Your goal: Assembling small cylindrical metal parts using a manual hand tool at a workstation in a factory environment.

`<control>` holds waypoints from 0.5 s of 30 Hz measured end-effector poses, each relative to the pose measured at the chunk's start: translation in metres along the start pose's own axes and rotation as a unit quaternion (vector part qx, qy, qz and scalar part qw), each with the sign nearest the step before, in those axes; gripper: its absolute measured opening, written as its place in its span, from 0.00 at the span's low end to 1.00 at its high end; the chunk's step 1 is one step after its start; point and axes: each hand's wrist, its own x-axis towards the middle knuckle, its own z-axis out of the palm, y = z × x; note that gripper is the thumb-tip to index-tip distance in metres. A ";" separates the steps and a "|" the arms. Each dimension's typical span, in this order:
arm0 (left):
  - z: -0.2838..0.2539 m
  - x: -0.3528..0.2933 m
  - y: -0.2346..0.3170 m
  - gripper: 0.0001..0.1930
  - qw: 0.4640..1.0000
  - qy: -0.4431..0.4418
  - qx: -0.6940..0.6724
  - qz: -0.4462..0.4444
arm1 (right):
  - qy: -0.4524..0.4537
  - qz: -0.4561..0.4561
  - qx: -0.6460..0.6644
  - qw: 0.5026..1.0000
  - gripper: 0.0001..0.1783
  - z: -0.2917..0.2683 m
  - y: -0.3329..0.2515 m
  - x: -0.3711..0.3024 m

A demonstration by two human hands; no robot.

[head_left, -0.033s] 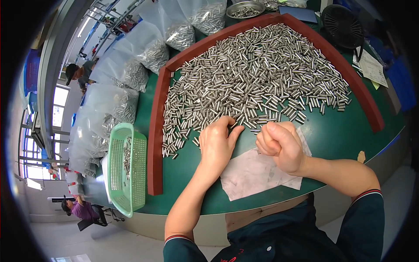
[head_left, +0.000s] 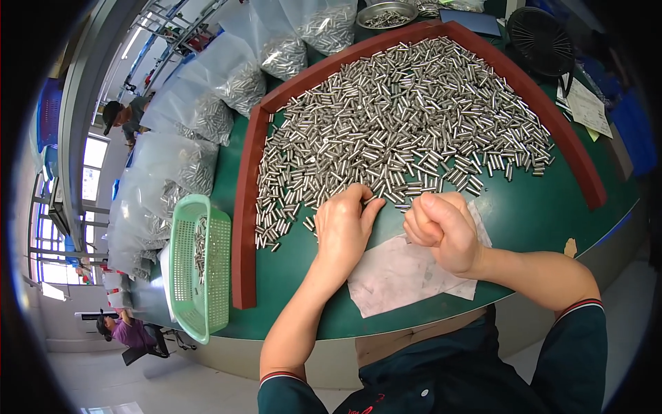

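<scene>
Short shiny metal pins (head_left: 407,110) lie in a wide, dense heap on the green table. At the heap's near edge is my left hand (head_left: 343,222), its fingers curled down and its thumb and forefinger closing round a metal pin. The other fingertips are hidden behind the hand. To its right my right hand (head_left: 445,231) is closed in a fist, thumb on top, above a stained white cloth (head_left: 393,272). What the fist holds, if anything, is hidden inside the fingers.
A dark red frame (head_left: 246,228) borders the heap on the left, back and right. Left of it stands a green plastic basket (head_left: 219,276) with some pins. Clear bags of pins (head_left: 241,86) line the far left. A metal bowl (head_left: 387,15) and black fan (head_left: 541,41) are behind.
</scene>
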 end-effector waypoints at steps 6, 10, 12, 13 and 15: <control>-0.005 -0.008 -0.006 0.07 0.983 -0.022 -0.170 -0.063 | 0.002 0.009 -0.008 1.000 0.23 -0.001 0.002 0.001; -0.019 -0.014 -0.014 0.02 0.796 -0.098 -0.562 -0.202 | 0.007 0.011 -0.004 1.000 0.23 -0.003 0.000 0.001; -0.020 -0.017 -0.015 0.01 0.763 -0.104 -0.602 -0.209 | 0.003 0.009 -0.011 1.000 0.23 -0.001 -0.001 0.001; -0.021 -0.018 -0.015 0.01 0.728 -0.113 -0.641 -0.215 | 0.001 0.009 -0.012 1.000 0.23 0.000 -0.001 0.002; -0.021 -0.019 -0.018 0.02 0.699 -0.115 -0.668 -0.226 | 0.025 0.009 -0.023 0.999 0.24 0.005 -0.002 0.003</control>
